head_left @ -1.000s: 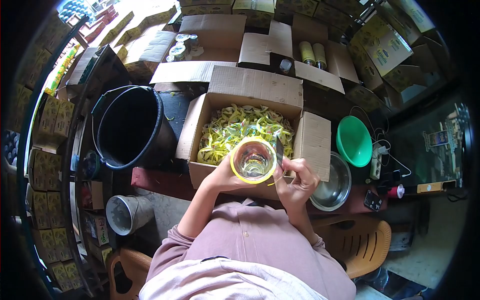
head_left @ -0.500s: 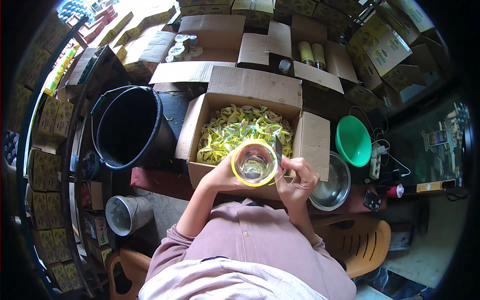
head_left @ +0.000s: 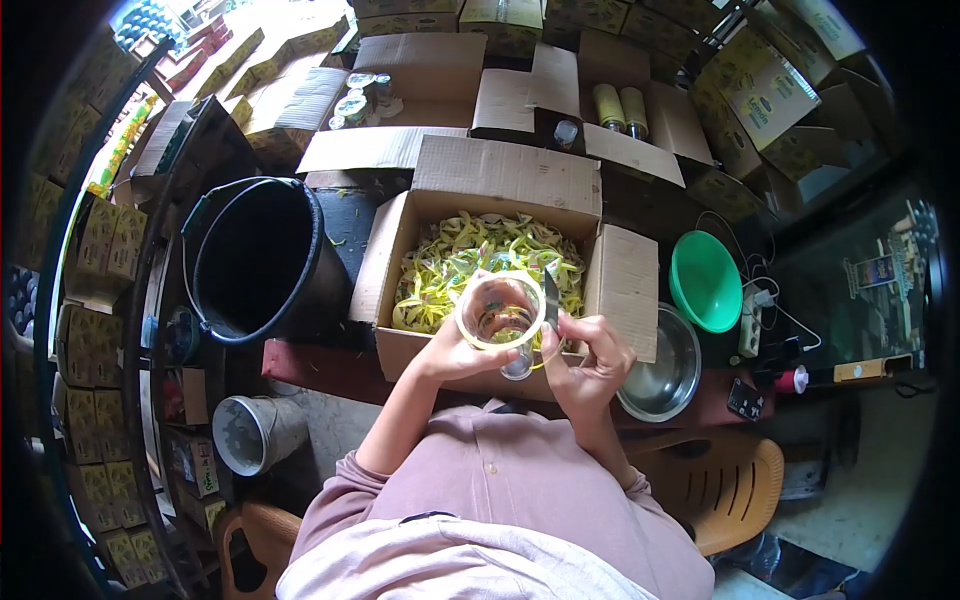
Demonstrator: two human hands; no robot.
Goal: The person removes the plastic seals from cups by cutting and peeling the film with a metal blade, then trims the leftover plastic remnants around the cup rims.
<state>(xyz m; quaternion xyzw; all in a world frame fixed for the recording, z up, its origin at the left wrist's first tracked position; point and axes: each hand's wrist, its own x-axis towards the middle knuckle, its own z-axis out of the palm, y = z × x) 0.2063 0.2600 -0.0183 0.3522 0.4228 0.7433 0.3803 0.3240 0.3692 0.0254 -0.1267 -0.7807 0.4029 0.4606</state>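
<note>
A clear cup with a pale yellowish rim is held in my left hand, its mouth facing up toward me. My right hand pinches a small dark blade upright at the cup's right side. A thin yellow strip hangs under the right edge of the cup. Both hands are over the near edge of an open cardboard box, which is filled with yellow-green strips. The left fingertips are partly hidden behind the cup.
Left of the box stands a black bucket, with a grey bucket lower down. To the right are a green bowl, a metal bowl and a power strip. Open cartons with jars stand behind.
The cup has tilted in my left hand and its rim has gone from bright yellow to pale. The blade now shows more clearly above my right fingers.
</note>
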